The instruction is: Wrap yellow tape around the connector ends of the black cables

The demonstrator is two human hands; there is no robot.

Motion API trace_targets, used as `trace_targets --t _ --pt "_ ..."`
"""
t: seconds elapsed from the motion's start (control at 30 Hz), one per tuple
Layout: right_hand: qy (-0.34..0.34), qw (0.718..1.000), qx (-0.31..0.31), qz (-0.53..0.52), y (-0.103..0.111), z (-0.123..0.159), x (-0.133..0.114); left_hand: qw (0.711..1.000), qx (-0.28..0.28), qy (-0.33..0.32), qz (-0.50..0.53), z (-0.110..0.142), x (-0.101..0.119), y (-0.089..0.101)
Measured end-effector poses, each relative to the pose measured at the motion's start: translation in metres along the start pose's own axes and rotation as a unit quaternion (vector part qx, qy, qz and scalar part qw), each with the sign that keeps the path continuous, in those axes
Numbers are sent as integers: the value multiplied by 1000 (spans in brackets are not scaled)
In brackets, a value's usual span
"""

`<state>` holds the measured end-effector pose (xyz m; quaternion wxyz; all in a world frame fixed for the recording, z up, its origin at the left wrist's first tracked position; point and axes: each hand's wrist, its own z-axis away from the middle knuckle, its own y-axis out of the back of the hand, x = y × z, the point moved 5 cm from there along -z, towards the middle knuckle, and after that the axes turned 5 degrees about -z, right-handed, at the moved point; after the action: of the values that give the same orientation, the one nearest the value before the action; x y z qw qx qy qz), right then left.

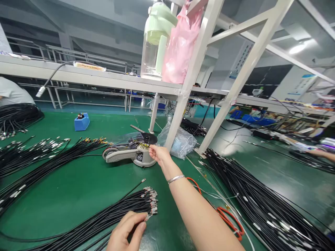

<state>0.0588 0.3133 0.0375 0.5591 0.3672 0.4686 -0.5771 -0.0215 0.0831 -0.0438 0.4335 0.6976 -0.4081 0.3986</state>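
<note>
My left hand [128, 230] is at the bottom centre, thumb and forefinger pinched on the end of a black cable, whose small plug [147, 217] shows at the fingertips. Beside it lies a bundle of black cables [115, 212] with silvery plugs. My right hand [159, 155] reaches forward to a grey rotary tape dispenser [145, 157] with a black disc on top. Its fingers are pressed together at the dispenser's side; what is between them is too small to make out.
More black cable bundles lie left [65, 153] and right [251, 195]. A blue tape holder [82, 122] stands farther back. A white shelf post [187, 76] rises behind the dispenser, near a clear plastic bag [183, 144]. An orange cord [230, 219] lies right of my forearm. Other people are at both sides.
</note>
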Motion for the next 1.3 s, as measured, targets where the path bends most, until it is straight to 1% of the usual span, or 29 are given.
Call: trace_targets --t 0.07,0.13,0.17,0.23,0.3,0.33,0.4,0.47,0.53,0.67,0.77,0.9,1.1,1.3 --pt "17 1000 3 5 5 12 -3 1000 -10 -4 -19 1 9 6" --pt "41 999 1 10 18 36 1 999 16 -1 -45 3 18 13" --pt "53 999 -2 13 27 53 7 998 33 -2 -60 4 23 15" --pt "69 997 -17 20 47 97 27 994 46 -22 -92 6 31 16" --pt "66 997 -29 31 62 144 56 990 35 -55 -124 8 37 13" --pt "63 997 -37 34 67 165 71 987 26 -70 -140 10 39 12" --pt "53 997 -52 30 68 197 97 981 4 -101 -168 13 42 8" --pt "46 997 -57 11 64 212 115 973 -15 -129 -191 16 46 5" --pt "46 997 -57 -12 58 215 121 967 -29 -149 -202 20 50 4" --pt "33 997 -44 -47 54 211 118 963 -31 -167 -211 23 56 6" --pt "26 998 -39 -51 54 212 114 957 -14 -209 -199 25 58 8" --pt "36 998 -30 -38 52 215 111 944 10 -267 -192 27 60 10" --pt "40 998 -23 -33 47 215 110 931 18 -302 -203 28 62 11" --pt "48 998 -22 -25 49 217 109 931 20 -306 -199 28 63 12"
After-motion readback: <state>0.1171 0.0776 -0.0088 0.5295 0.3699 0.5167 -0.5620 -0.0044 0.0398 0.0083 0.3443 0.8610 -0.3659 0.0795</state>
